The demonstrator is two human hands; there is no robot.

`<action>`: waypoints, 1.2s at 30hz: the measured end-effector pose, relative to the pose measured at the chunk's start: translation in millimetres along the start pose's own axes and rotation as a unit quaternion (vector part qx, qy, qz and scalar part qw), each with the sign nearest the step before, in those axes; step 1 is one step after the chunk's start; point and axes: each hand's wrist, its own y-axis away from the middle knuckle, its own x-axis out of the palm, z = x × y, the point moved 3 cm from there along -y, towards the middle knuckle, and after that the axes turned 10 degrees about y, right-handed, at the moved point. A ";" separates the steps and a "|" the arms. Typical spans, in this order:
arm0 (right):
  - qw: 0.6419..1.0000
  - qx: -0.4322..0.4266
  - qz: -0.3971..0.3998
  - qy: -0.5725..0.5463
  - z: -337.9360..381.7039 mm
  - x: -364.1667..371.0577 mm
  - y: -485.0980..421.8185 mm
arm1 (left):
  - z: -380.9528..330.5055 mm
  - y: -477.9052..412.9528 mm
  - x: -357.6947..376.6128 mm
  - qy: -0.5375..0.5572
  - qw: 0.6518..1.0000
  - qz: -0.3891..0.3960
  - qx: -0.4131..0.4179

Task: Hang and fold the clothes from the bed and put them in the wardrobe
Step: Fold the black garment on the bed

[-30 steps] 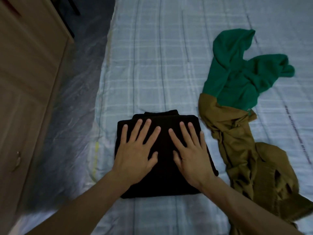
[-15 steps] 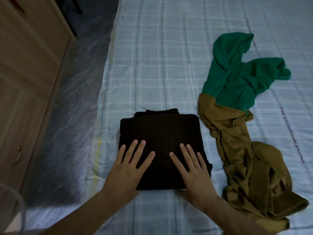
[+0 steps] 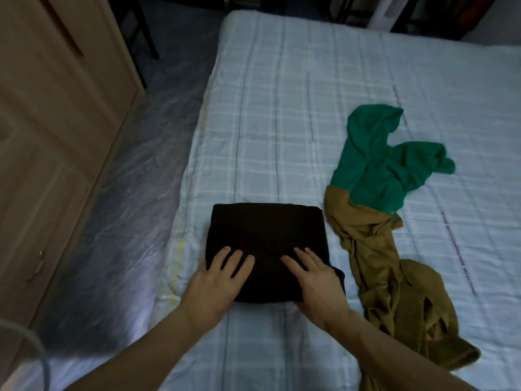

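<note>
1. Black garment (image 3: 265, 238): we find it folded into a neat rectangle; it lies on the bed (image 3: 282, 122), close to the mattress's left edge and near us; both hands rest on its near half.

2. Left hand (image 3: 215, 283): laid flat on the near left corner of the black garment; fingers straight and a little spread, gripping nothing; the thumb lies along the garment's left edge.

3. Right hand (image 3: 315, 280): laid flat on the near right part of the black garment; fingers straight, fairly close together, pointing away and slightly left, gripping nothing; we cannot make out its thumb.

4. Green garment (image 3: 375, 167): crumpled and unfolded; on the bed, to the right of the black garment and farther off; its near edge lies over the olive garment (image 3: 375, 266).

5. Olive garment: rumpled, a long strip running from under the green garment toward the bed's near right; its far end sits just beside the black garment's far right corner; we cannot tell whether they touch.

6. Bed: pale blue checked cover.

7. Wardrobe (image 3: 56, 122): light wood, along the left of our view; a small handle (image 3: 38, 266) on its lower panel.

8. Sheet (image 3: 135, 193): clear wrinkled plastic over the dark floor, between wardrobe and bed.
</note>
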 end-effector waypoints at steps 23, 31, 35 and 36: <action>0.933 -0.314 -0.175 0.004 131.9 -288.3 213.2 | -161.1 345.1 -276.7 -0.115 0.944 -0.182 -0.249; 0.862 -0.475 -0.169 0.056 255.9 -297.4 295.1 | -198.9 513.2 -249.9 -0.081 0.881 -0.184 -0.428; 0.821 -0.546 -0.143 0.084 329.0 -279.0 342.8 | -213.9 594.7 -218.2 -0.060 0.846 -0.191 -0.495; 0.810 -0.563 -0.137 0.093 348.3 -273.0 355.0 | -217.4 615.4 -209.5 -0.049 0.836 -0.191 -0.513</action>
